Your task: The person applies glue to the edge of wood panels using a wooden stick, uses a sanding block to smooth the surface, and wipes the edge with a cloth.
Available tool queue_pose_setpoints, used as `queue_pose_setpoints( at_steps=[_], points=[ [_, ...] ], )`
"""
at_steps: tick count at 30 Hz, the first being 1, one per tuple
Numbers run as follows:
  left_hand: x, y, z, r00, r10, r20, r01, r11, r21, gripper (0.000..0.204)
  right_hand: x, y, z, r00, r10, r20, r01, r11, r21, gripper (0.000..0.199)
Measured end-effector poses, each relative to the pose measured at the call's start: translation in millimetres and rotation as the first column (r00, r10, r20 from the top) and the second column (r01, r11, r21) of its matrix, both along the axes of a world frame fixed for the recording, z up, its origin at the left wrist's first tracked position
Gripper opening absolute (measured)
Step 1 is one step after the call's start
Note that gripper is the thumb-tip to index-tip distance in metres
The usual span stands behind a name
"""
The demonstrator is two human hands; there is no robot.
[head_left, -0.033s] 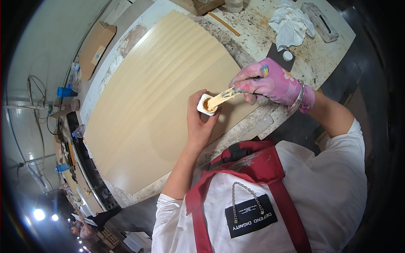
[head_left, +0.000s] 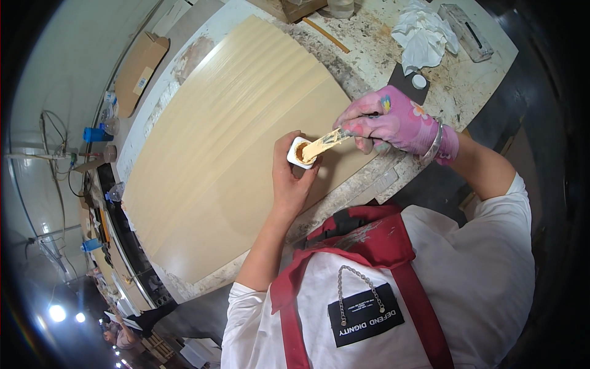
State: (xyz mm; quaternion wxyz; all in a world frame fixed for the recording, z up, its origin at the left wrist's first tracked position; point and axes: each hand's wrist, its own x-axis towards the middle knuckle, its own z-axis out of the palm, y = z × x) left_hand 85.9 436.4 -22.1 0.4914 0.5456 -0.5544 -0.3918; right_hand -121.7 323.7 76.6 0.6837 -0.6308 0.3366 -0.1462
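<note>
My bare left hand (head_left: 290, 178) is wrapped around a small white jar (head_left: 294, 161), its open mouth facing up and brownish paste coating the inside. In a pink flowered glove, my right hand (head_left: 393, 120) pinches a narrow spatula (head_left: 324, 142). Thick cream-coloured paste covers the blade, whose tip dips into the jar's mouth. Both hands are over the near right part of a large pale beige panel (head_left: 233, 141), which has a grooved, wavy far section and a smooth near section. The spatula's handle end is hidden by the gloved fingers.
A paint-stained worktable (head_left: 491, 80) carries the panel. Toward its far right lie crumpled white paper (head_left: 424, 34), a grey block-like tool (head_left: 467, 34), a dark sheet (head_left: 399, 83) with a round white cap (head_left: 419, 81), and a thin wooden stick (head_left: 326, 35). Another person (head_left: 123, 335) is at the lower left.
</note>
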Motion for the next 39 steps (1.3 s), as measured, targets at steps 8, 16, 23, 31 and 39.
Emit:
queue_pose_setpoints(
  at_steps=[8,16,23,31,39],
  points=[
    [-1,-2,2,0.997,0.045,0.066,-0.044,0.999,-0.006,0.058,-4,-4,-4,0.996,0.087,-0.024,-0.085,0.994,0.062,0.026],
    [2,-8,15,0.956,0.017,0.294,-0.035,0.998,0.057,0.057,-14,-13,-27,0.982,0.137,0.134,-0.187,0.839,0.512,0.028],
    [-10,-17,24,0.998,0.027,-0.049,-0.018,0.984,0.178,0.056,-27,-14,-37,0.979,-0.162,0.12,0.056,0.789,0.612,0.035],
    [-20,-38,28,0.997,0.055,-0.062,-0.049,0.994,0.093,0.053,-28,-22,-48,0.962,-0.102,0.255,-0.089,0.762,0.641,0.029],
    [-28,-45,24,0.99,0.07,-0.123,-0.046,0.981,0.187,0.053,-26,-26,-68,0.921,-0.329,0.206,0.093,0.702,0.706,0.024]
  ],
)
